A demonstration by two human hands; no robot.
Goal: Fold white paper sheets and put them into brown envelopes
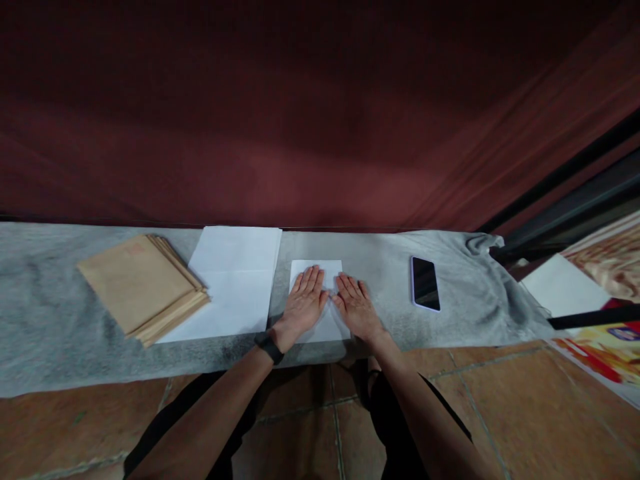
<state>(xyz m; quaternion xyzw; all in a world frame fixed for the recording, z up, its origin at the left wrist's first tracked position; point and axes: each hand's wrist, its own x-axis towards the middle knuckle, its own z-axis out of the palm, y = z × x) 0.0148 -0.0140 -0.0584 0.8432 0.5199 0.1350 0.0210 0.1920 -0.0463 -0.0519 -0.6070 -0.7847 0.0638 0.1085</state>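
Observation:
A small folded white sheet (pixel 316 268) lies on the grey cloth-covered table (pixel 60 333) in front of me. My left hand (pixel 303 303) rests flat on it, fingers stretched out and together. My right hand (pixel 356 307) lies flat beside it on the same sheet, fingers extended, thumbs almost touching. A black band is on my left wrist. Neither hand grips anything.
A stack of white paper (pixel 230 280) lies left of the hands, and a pile of brown envelopes (pixel 143 283) further left. A phone (pixel 425 283) lies face up to the right. A dark red curtain (pixel 300 120) hangs behind. Tiled floor lies below.

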